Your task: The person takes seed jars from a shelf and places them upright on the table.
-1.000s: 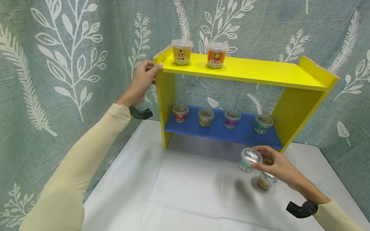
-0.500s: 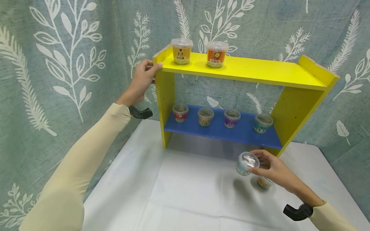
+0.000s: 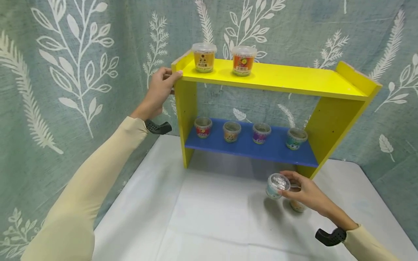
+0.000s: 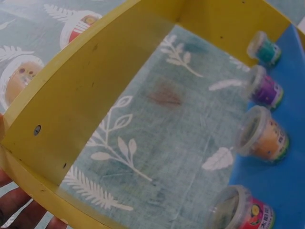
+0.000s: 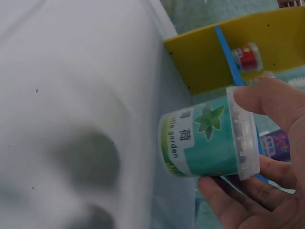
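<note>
My left hand (image 3: pixel 160 90) grips the upper left corner of a small yellow shelf unit (image 3: pixel 300 78), thumb on the front edge and fingers round the outer side. In my right hand (image 3: pixel 308 195) is a teal plastic cup (image 5: pixel 205 133) with a mint-leaf label and a clear lid, pinched around its lid end. The cup hangs over the white table, in front of the blue lower shelf, its shadow falling below it. Partly hidden behind the right hand, an orange-labelled cup (image 3: pixel 296 206) sits on the table.
Yellow (image 3: pixel 204 61) and orange-red (image 3: pixel 243 63) lidded cups stand on the top board. Along the blue shelf (image 3: pixel 277 154) are red (image 3: pixel 203 130), orange (image 3: pixel 231 135), purple (image 3: pixel 260 136) and teal (image 3: pixel 295 141) cups. A leaf-patterned curtain (image 3: pixel 130 43) hangs behind and beside the table (image 3: pixel 209 217).
My right hand has moved slightly left and down with the teal cup, covering more of the orange-labelled cup on the table. The left hand keeps its hold on the shelf unit.
</note>
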`<act>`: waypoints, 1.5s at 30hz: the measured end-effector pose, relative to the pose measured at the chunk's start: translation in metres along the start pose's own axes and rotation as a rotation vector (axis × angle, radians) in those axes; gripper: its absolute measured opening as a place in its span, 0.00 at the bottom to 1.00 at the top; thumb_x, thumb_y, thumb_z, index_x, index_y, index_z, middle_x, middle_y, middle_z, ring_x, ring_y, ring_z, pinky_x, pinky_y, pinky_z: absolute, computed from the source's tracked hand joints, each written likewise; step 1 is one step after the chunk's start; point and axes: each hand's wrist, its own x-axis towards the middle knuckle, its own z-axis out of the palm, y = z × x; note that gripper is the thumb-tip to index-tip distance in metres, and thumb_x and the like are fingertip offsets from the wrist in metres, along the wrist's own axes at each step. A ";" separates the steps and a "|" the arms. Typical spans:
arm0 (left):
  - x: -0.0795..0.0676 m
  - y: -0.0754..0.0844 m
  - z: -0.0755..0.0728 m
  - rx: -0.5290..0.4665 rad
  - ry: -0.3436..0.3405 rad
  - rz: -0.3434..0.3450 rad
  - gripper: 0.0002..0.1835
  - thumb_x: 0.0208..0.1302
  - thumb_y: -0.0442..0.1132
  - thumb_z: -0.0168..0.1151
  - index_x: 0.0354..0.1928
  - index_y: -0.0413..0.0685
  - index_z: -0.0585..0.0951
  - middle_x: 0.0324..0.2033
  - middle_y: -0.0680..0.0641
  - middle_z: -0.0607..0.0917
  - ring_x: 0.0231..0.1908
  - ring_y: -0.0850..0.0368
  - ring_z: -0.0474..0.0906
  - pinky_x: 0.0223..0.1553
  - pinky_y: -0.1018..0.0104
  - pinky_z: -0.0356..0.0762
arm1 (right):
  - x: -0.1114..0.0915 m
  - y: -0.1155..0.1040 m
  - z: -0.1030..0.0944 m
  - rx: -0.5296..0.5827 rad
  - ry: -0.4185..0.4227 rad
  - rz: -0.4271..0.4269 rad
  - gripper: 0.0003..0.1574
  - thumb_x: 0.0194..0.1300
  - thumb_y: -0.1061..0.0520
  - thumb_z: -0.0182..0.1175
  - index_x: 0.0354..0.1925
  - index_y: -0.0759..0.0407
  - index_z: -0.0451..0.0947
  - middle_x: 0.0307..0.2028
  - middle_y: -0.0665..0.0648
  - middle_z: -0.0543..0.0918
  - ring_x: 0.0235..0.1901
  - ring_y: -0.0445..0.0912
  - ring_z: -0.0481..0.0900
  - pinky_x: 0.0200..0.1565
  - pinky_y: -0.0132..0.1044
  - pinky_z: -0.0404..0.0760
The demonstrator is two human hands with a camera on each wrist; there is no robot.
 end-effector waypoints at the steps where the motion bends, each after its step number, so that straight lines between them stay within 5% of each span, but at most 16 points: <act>1: 0.000 0.000 0.000 -0.002 -0.001 -0.003 0.20 0.74 0.55 0.61 0.56 0.49 0.75 0.52 0.47 0.79 0.50 0.51 0.77 0.53 0.55 0.74 | 0.001 0.001 0.000 -0.007 -0.004 -0.001 0.43 0.64 0.45 0.74 0.70 0.58 0.69 0.60 0.61 0.79 0.57 0.59 0.80 0.50 0.38 0.84; 20: -0.002 0.000 -0.004 0.038 0.037 -0.004 0.21 0.74 0.56 0.61 0.56 0.50 0.74 0.52 0.49 0.78 0.49 0.53 0.77 0.52 0.58 0.75 | 0.017 0.012 0.010 -0.110 -0.032 -0.089 0.44 0.62 0.45 0.76 0.66 0.66 0.72 0.54 0.60 0.82 0.55 0.58 0.82 0.53 0.45 0.83; 45: 0.000 0.001 0.002 0.012 0.001 -0.001 0.21 0.74 0.56 0.60 0.58 0.50 0.74 0.52 0.49 0.78 0.50 0.53 0.76 0.52 0.57 0.74 | 0.024 0.027 0.014 -0.257 -0.050 -0.127 0.43 0.61 0.46 0.76 0.64 0.70 0.74 0.54 0.63 0.83 0.51 0.58 0.84 0.50 0.50 0.84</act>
